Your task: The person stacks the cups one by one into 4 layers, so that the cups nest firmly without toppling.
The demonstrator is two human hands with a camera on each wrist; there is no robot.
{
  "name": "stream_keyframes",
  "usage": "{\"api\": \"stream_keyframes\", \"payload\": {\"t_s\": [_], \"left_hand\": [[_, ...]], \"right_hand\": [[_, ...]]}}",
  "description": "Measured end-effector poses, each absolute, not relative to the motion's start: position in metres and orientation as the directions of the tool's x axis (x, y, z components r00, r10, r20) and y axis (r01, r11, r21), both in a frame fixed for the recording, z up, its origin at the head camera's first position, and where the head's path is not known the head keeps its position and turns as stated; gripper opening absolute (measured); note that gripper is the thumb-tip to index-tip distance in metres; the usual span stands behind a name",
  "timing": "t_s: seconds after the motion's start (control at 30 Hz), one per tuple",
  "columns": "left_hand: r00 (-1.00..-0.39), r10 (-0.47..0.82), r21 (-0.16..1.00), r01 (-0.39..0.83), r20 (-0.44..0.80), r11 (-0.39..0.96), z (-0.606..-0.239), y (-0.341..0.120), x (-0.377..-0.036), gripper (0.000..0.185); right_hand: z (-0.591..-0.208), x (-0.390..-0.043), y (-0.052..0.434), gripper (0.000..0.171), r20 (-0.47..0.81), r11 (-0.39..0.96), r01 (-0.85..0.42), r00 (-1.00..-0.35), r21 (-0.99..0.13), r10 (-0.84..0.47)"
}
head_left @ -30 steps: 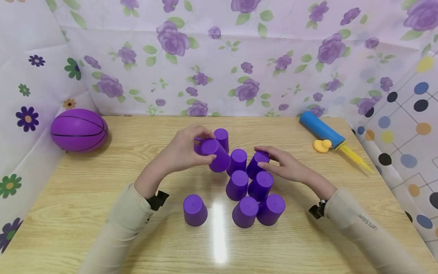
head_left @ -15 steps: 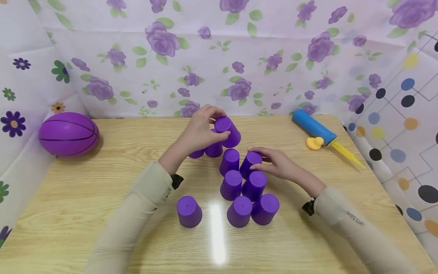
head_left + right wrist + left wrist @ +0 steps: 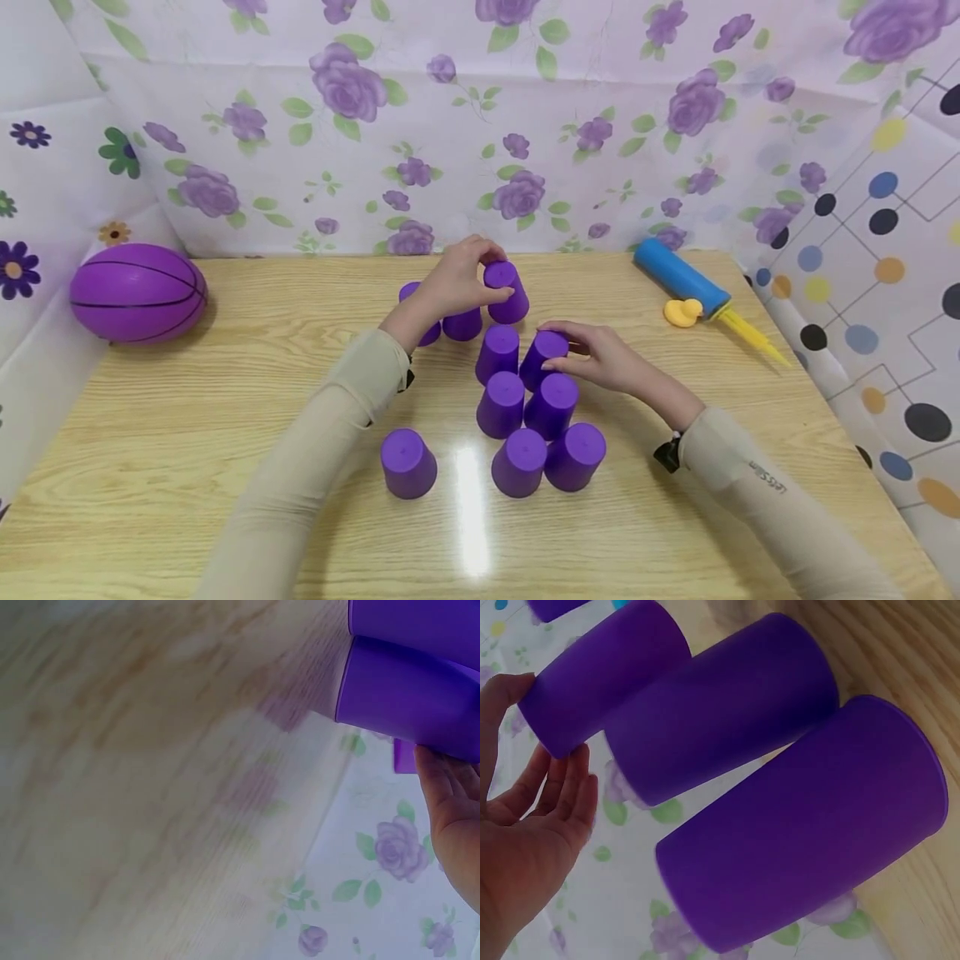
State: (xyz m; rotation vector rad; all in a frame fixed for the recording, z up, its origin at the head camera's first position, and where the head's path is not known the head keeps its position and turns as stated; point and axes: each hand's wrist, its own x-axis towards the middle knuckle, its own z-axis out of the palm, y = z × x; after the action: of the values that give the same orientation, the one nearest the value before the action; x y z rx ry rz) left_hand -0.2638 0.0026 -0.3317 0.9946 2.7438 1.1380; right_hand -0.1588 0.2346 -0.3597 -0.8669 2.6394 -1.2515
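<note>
Several purple cups stand upside down on the wooden table. At the back, my left hand point(image 3: 461, 282) pinches the upper part of one purple cup point(image 3: 508, 296), thumb on the near side. Two more back cups, a middle one point(image 3: 724, 709) and a left one point(image 3: 802, 825), line up beside it. My right hand point(image 3: 603, 360) holds another cup point(image 3: 542, 362) near its top between thumb and fingers. That cup stands beside a neighbouring cup point(image 3: 498, 354). Nearer, paired cups include one at front left point(image 3: 519, 464) and one at front right point(image 3: 575, 458). A lone cup point(image 3: 408, 465) stands apart.
A purple ball point(image 3: 138, 293) with black lines lies at the back left of the table point(image 3: 187, 433). A blue and yellow pump point(image 3: 682, 273) and a yellow rubber duck point(image 3: 682, 313) lie at the back right. Patterned cloth point(image 3: 262, 167) encloses the back and sides.
My left hand has carried its cup away from me and rightward, to the right end of the back row. My right hand stays on its cup. The head view has shifted slightly.
</note>
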Motion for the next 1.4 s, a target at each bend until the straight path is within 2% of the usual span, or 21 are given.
{"api": "stream_keyframes", "payload": {"t_s": [0.33,0.6,1.03,1.23,1.4], "left_hand": [[-0.827,0.559,0.588,0.482,0.061,0.649,-0.345,-0.004,-0.273,0.048],[-0.818,0.573,0.580,0.493,0.055,0.648,-0.346,-0.003,-0.270,0.047],[-0.769,0.638,0.572,0.540,0.037,0.617,-0.348,0.001,-0.270,0.048],[-0.753,0.658,0.589,0.543,0.026,0.598,-0.348,0.000,-0.271,0.053],[-0.761,0.649,0.585,0.536,0.023,0.608,-0.350,-0.003,-0.269,0.056]], "right_hand": [[-0.360,-0.159,0.230,0.045,0.151,0.487,-0.446,-0.834,-0.751,-0.531],[-0.362,-0.158,0.231,0.045,0.161,0.482,-0.447,-0.836,-0.754,-0.524],[-0.362,-0.157,0.232,0.044,0.163,0.492,-0.440,-0.846,-0.751,-0.507],[-0.362,-0.157,0.232,0.045,0.161,0.502,-0.435,-0.852,-0.748,-0.499],[-0.363,-0.156,0.233,0.044,0.166,0.506,-0.440,-0.851,-0.742,-0.498]]}}
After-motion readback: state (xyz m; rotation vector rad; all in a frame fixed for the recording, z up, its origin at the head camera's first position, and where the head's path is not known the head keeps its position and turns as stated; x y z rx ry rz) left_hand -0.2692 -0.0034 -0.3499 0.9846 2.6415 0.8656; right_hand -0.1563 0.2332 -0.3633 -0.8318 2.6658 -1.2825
